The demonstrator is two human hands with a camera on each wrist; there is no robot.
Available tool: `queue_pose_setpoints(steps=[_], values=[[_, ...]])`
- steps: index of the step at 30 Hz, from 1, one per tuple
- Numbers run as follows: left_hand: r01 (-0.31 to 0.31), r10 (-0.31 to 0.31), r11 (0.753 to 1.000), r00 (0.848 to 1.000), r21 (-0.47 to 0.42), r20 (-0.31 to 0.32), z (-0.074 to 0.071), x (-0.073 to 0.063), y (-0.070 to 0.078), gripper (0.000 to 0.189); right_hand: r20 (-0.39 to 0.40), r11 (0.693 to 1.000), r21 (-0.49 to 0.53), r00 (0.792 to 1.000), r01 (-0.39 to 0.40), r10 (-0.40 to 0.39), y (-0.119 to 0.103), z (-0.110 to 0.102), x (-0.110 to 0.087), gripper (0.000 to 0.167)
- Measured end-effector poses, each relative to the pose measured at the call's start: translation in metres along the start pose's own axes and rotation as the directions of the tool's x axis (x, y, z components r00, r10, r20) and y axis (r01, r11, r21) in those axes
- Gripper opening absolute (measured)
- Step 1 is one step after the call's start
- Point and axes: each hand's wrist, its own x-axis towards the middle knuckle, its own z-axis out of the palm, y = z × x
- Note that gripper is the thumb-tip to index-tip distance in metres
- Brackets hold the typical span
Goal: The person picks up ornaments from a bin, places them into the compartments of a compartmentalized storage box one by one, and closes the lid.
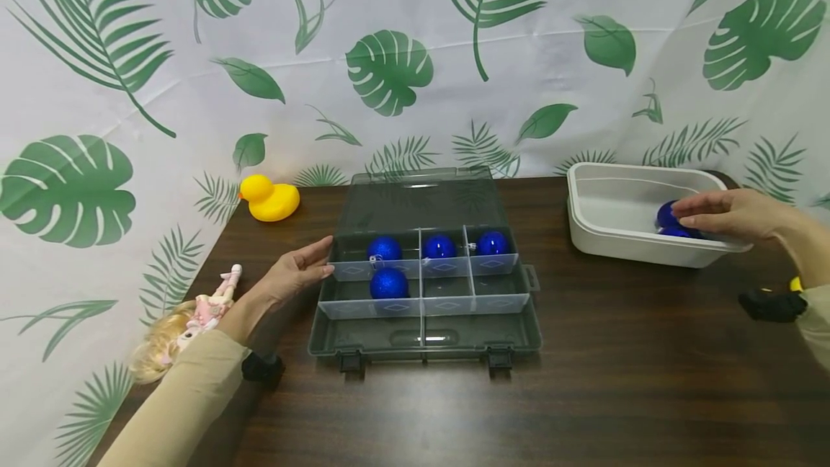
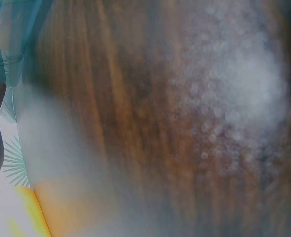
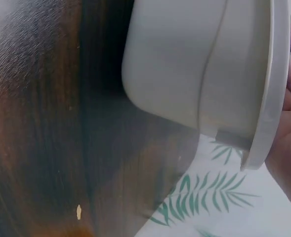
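- The right hand (image 1: 735,213) reaches over the near right end of an oblong white plastic tub (image 1: 638,246), fingers and thumb fairly close together at a shiny blue ball (image 1: 666,213); whether it grips the ball cannot be told. More blue shows just below the thumb.
- The left hand (image 1: 293,276) rests with spread fingers at the left edge of a see-through grey plastic case (image 1: 382,337), its lid tipped back, and holds no ball.
- Four blue balls (image 1: 390,284) sit in the case: one in each back-row compartment, one in the middle row's left compartment.
- The step in hand appears to be picking a ball from the tub.
- The next move probably calls for a secure pinch, a lift above the tub's rim, then a carry leftward to the case.
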Motion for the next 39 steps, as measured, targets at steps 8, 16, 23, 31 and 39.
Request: queue_pose_setpoints(steps=[8,16,23,31,39], values=[[0.004,-0.004,1.0,1.0,-0.013,-0.005,0.001,0.0,0.0,0.069,0.074,0.999,-0.039,0.997,0.003,0.0,-0.001,-0.002,0.003,0.057],[0.011,-0.011,1.0,1.0,-0.003,-0.005,0.001,-0.002,0.001,0.069,0.086,0.995,-0.07,0.994,0.071,-0.064,-0.004,-0.001,0.005,0.047],[0.009,-0.009,1.0,1.0,-0.005,-0.006,0.001,-0.003,0.002,0.07,0.127,0.996,-0.04,0.989,0.077,-0.072,-0.006,0.007,0.009,0.051],[0.011,-0.011,1.0,1.0,-0.02,-0.013,0.001,-0.003,0.001,0.07,0.125,0.997,-0.005,0.989,0.08,-0.078,-0.015,0.013,0.013,0.052],[0.013,-0.013,1.0,1.0,-0.024,-0.007,0.001,-0.002,0.001,0.07,0.141,0.991,0.128,0.988,0.046,-0.064,-0.018,0.02,0.017,0.057]])
